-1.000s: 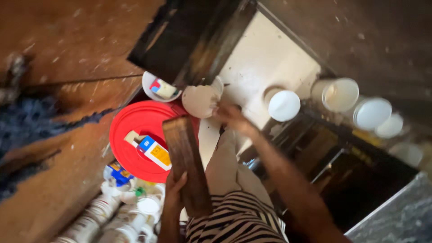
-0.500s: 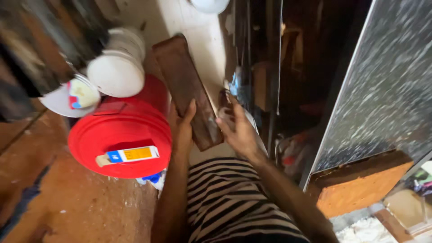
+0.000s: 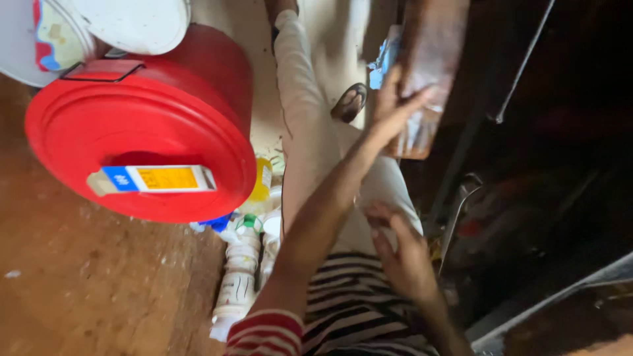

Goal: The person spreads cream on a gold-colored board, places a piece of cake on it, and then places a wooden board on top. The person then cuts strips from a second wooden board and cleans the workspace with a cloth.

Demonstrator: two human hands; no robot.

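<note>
A brown wooden board (image 3: pixel 432 59) stands on end at the upper right, blurred. My left hand (image 3: pixel 395 109) reaches up from a red-striped sleeve and holds the board near its lower left edge, fingers spread across it. My right hand (image 3: pixel 405 257) hovers lower down, over my lap and the black-and-white striped cloth (image 3: pixel 343 310), with fingers apart and nothing in it. My leg in light trousers (image 3: pixel 310 132) stretches away between the hands and the red bucket.
A red lidded bucket (image 3: pixel 165 112) sits on the left with a long blue-and-orange box (image 3: pixel 155 179) on its lid. White buckets (image 3: pixel 132 23) are behind it. Several plastic bottles (image 3: pixel 241 264) lie beside my leg. Dark metal framing (image 3: pixel 461 198) fills the right.
The view has swung and closed in. The board has moved away to the upper right with my left hand on it. My right hand has let go and dropped toward my lap.
</note>
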